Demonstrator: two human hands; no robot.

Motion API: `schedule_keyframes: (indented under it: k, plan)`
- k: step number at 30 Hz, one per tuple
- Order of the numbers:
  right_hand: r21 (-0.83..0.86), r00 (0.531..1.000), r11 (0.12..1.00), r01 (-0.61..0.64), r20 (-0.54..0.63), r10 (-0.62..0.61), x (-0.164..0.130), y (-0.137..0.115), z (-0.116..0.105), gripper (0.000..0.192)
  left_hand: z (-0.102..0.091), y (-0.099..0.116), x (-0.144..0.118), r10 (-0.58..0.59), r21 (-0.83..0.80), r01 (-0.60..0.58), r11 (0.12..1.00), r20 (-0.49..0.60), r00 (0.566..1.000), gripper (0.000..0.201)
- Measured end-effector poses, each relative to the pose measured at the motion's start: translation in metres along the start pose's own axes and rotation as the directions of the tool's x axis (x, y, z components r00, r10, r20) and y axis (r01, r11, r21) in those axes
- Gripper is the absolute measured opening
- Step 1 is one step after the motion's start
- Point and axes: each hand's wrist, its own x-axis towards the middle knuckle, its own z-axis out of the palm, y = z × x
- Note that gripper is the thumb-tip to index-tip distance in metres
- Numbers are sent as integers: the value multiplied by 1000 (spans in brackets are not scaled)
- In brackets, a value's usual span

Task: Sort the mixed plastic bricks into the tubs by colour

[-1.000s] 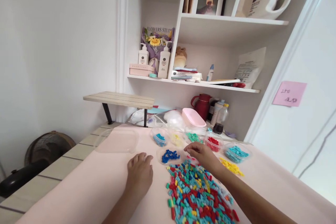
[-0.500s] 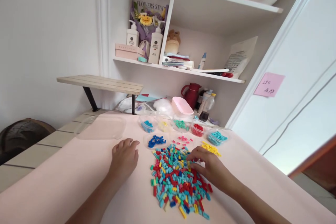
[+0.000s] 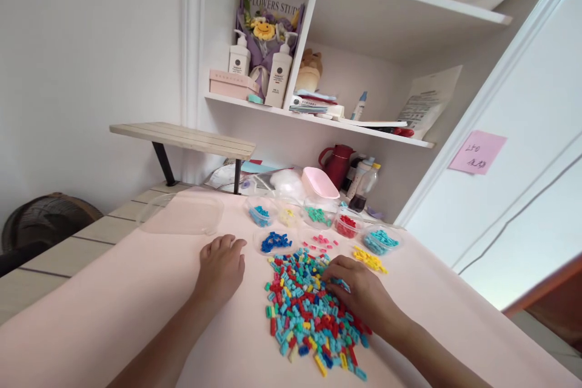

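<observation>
A heap of small bricks (image 3: 309, 309) in red, teal, yellow and blue lies on the pale pink table cover (image 3: 150, 291). My right hand (image 3: 359, 291) rests on the heap's right side, fingers curled into the bricks; I cannot see whether it pinches one. Flat on the cover just left of the heap lies my left hand (image 3: 221, 267), holding nothing. Beyond the heap stand small clear cups: dark blue bricks (image 3: 271, 242), light blue (image 3: 260, 214), yellow (image 3: 287, 216), green (image 3: 318, 216), red (image 3: 346, 225), teal (image 3: 380, 241). Loose pink bricks (image 3: 321, 242) and loose yellow bricks (image 3: 369, 259) lie between.
A clear plastic lid (image 3: 182, 213) lies at the far left of the cover. Behind the cups are a pink tub (image 3: 319, 182), a dark red jug (image 3: 339, 163) and bottles under white shelves. A small wooden riser (image 3: 182, 138) stands at back left.
My right hand drew back from the cups onto the heap and now digs into its right side. My left hand has stayed flat. The view shifted.
</observation>
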Motion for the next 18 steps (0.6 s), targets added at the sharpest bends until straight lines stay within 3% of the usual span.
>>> schedule_keyframes:
  k: [10,18]
  plan:
    - [-98,1000,995,-5,-30,2,0,-11,0,23,-2,2,1,-16,-3,16,1000,3,1000,39]
    - [53,997,998,-40,-63,44,3,-13,-1,18,-6,2,1,-11,30,10,999,28,1000,42]
